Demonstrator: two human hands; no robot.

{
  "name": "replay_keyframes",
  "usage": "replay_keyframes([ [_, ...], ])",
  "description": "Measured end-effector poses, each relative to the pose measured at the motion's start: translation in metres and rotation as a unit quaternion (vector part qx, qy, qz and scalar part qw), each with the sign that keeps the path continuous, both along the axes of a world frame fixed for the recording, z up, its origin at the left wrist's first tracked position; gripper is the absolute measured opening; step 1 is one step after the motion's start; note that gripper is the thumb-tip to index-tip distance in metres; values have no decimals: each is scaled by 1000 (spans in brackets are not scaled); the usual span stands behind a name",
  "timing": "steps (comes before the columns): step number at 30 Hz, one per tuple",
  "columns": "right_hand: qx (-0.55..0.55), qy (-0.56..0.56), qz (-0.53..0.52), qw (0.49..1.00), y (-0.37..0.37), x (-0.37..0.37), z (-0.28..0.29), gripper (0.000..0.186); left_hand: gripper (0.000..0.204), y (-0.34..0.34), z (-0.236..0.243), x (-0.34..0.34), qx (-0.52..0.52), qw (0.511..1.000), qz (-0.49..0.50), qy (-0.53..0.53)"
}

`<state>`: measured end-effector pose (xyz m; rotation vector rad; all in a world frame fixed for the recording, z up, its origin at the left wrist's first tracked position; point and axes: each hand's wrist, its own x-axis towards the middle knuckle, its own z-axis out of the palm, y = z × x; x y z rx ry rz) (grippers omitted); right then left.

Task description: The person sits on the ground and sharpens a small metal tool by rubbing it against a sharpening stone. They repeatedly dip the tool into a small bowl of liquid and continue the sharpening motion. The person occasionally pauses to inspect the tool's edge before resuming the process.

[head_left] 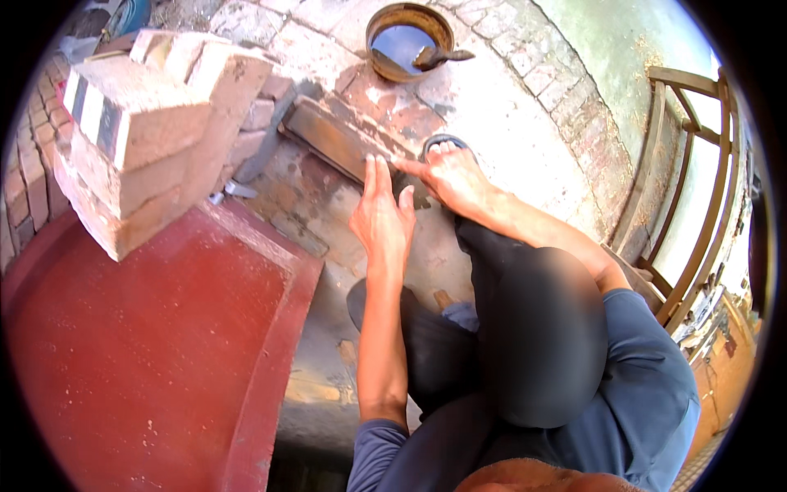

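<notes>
A long brown block (328, 138) with a wet-looking surface lies on the ground in front of me. My left hand (383, 217) reaches to its near right end, index and middle fingers stretched out, thumb apart; the fingertips appear to rest on it. From the right comes my right hand (459, 179), its index finger pointing left to the same end. Its other fingers are curled, and whatever they may hold is hidden. The dark edge of a sandal (452, 139) shows just beyond that hand.
Beyond the block stands a round bowl (375, 59) of water with a brush (449, 56) in it. Stacked pale bricks (156, 123) rise at the left, beside a red tabletop (156, 353). A wooden frame (648, 164) stands at the right on the paved ground.
</notes>
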<state>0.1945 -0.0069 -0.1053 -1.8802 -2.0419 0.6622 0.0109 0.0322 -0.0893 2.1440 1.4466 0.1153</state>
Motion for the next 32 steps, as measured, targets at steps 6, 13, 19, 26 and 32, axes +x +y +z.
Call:
replay_keyframes([
  [6, -69, 94, -40, 992, -10, 4, -29, 6, 69, 57, 40, 83, -30, 992, 56, -108],
  [13, 24, 73, -22, 997, -7, 3, -30, 8, 67, 121, -7, 167, 36, 991, -125, -24],
  [19, 20, 43, -9, 999, -9, 7, -34, 8, 55, 123, -33, 184, 34, 986, -159, -24],
  [26, 45, 72, -11, 996, -2, -1, -40, 6, 37, 126, -40, 183, 73, 984, -150, -55],
  [32, 24, 50, -27, 998, -1, -4, -20, 50, 28, 131, 15, 111, -75, 913, 146, -373],
])
